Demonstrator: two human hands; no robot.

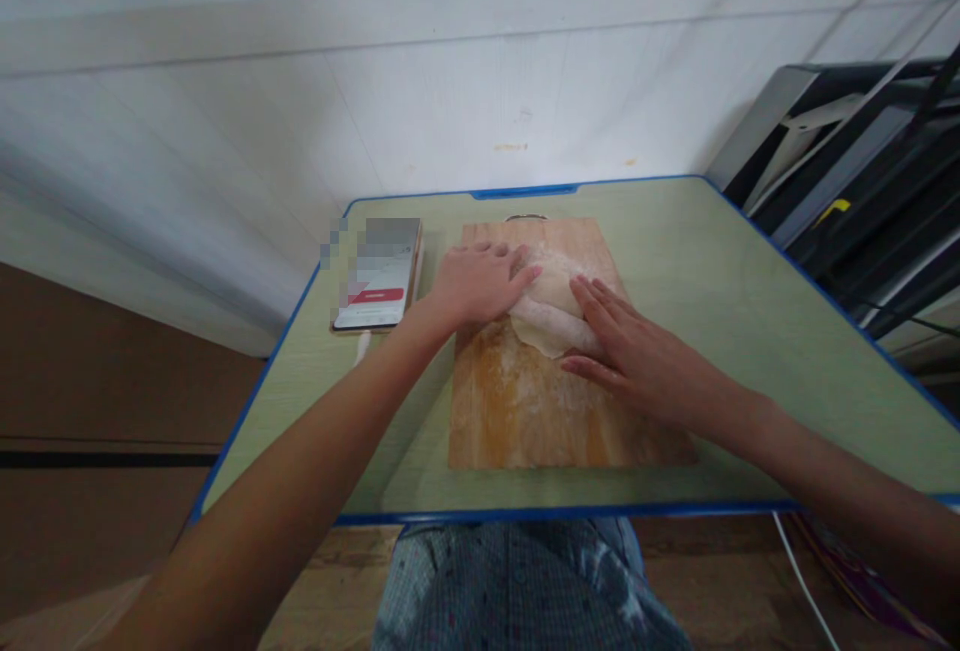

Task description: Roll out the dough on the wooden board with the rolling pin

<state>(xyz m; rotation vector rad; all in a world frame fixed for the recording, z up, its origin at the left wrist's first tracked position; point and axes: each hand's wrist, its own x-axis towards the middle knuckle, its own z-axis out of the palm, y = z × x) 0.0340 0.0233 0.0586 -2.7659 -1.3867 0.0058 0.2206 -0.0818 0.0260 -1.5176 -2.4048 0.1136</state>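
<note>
A pale piece of dough (pixel 553 316), folded or rolled over along its length, lies on a floured wooden board (pixel 525 431). My left hand (pixel 482 281) rests at the dough's left end, palm down, with the thumb stretched onto it and the other fingers over the board. On the dough's right end lies my right hand (pixel 619 341), its fingers extended and the thumb apart, near the lower edge. Neither hand wraps around the dough. Parts of both dough ends are hidden under the hands. Loose flour is scattered over the board.
A phone (pixel 379 276) with a white cable (pixel 363 347) lies left of the board on the green table (pixel 720 331), which has a blue rim. A white wall (pixel 465 101) stands behind. Dark flat items (pixel 885 191) lean together at the right.
</note>
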